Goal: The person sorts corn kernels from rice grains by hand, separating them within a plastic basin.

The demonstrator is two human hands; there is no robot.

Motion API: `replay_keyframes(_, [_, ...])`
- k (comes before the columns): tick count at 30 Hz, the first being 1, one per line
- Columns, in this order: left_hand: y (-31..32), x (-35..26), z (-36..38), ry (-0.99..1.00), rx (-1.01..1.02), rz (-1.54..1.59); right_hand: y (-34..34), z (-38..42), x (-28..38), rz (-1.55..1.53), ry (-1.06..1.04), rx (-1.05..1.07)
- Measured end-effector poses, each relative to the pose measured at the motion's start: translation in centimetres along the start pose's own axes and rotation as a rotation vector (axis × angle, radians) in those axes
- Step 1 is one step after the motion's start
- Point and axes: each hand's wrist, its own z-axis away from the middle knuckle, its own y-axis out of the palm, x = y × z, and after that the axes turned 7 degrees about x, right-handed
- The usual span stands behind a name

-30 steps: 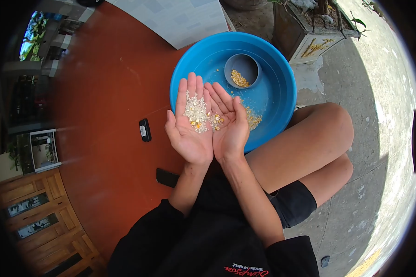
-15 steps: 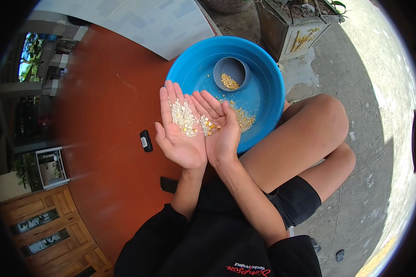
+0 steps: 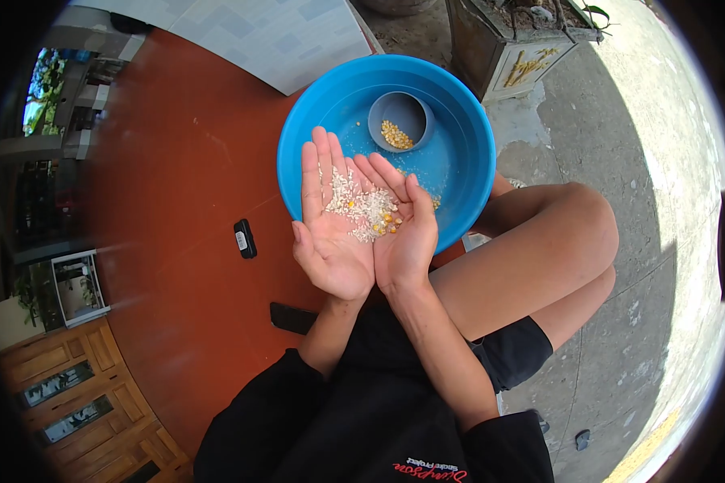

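Palms up and side by side, my left hand (image 3: pixel 336 249) and my right hand (image 3: pixel 408 241) form a shallow cup over the near rim of a blue basin (image 3: pixel 482 193). White rice grains (image 3: pixel 361 201) lie spread across both palms, with several yellow corn kernels (image 3: pixel 389 219) among them, mostly on my right palm. The fingers of both hands are extended, slightly curved. Inside the basin, a grey bowl (image 3: pixel 417 117) lies tilted with corn kernels (image 3: pixel 395 135) in it. Loose kernels on the basin floor are partly hidden behind my right hand.
On the red floor (image 3: pixel 185 185) to the left lie a small black object with a white label (image 3: pixel 244 239) and a black phone-like slab (image 3: pixel 292 317). A planter (image 3: pixel 511 64) stands beyond the basin. My bent leg (image 3: pixel 532 245) is close on the right.
Both hands have shifted slightly right in view. The rice has spread from my left palm across the join onto my right palm, merging into one layer.
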Motion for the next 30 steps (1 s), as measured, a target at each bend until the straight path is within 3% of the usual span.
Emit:
replay_keyframes(4, [-0.4, -0.2, 0.0, -0.045, -0.053, -0.056, 0.0, 0.1, -0.2, 0.011, -0.006, -0.033])
replay_keyframes(10, [-0.2, -0.4, 0.5, -0.002, 0.073, -0.101, -0.2, 0.4, 0.0, -0.012, -0.007, -0.044])
replay_keyframes(16, [-0.4, -0.5, 0.5, -0.049, -0.071, -0.263, -0.3, 0.0, -0.6, -0.097, 0.021, -0.041])
replay_keyframes(19, [-0.4, 0.0, 0.5, -0.056, -0.238, -0.284, -0.4, -0.1, -0.4, -0.11, 0.005, -0.092])
replay_keyframes(24, [-2.2, 1.0, 0.8, -0.233, -0.15, -0.496, -0.4, 0.0, -0.2, -0.086, 0.003, -0.089])
replay_keyframes(30, [-3.9, -0.2, 1.4, -0.213, -0.076, -0.799, -0.7, 0.0, -0.7, -0.016, -0.092, -0.098])
